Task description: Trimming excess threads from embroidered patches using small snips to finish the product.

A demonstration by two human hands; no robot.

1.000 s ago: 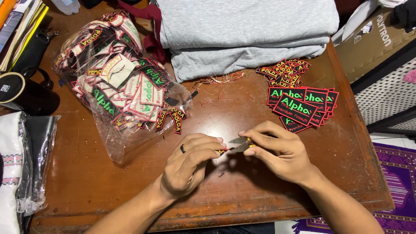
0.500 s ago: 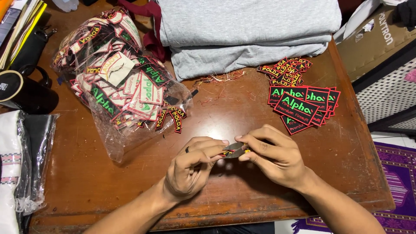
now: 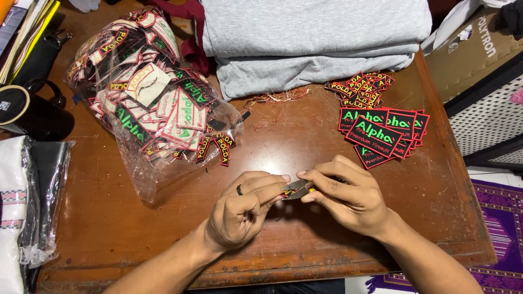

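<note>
My left hand [image 3: 245,209], with a dark ring on one finger, and my right hand [image 3: 346,193] meet over the near middle of the brown wooden table [image 3: 261,147]. Between their fingertips is a small metal thread snipper [image 3: 296,188] and a small dark embroidered patch, mostly hidden by the fingers. My right hand pinches the patch; my left hand grips the snipper. A pile of black patches with green and red stitching [image 3: 384,133] lies to the right, with smaller red-yellow patches [image 3: 362,87] behind it.
A clear plastic bag full of patches [image 3: 147,103] lies at the left. Folded grey cloth [image 3: 310,38] is stacked at the back. Loose thread scraps [image 3: 275,100] lie in the middle. A black mug [image 3: 30,111] and bagged fabric [image 3: 30,207] sit at the far left.
Both hands stay together at the same spot; the fingers have shifted slightly around the snipper and the patch.
</note>
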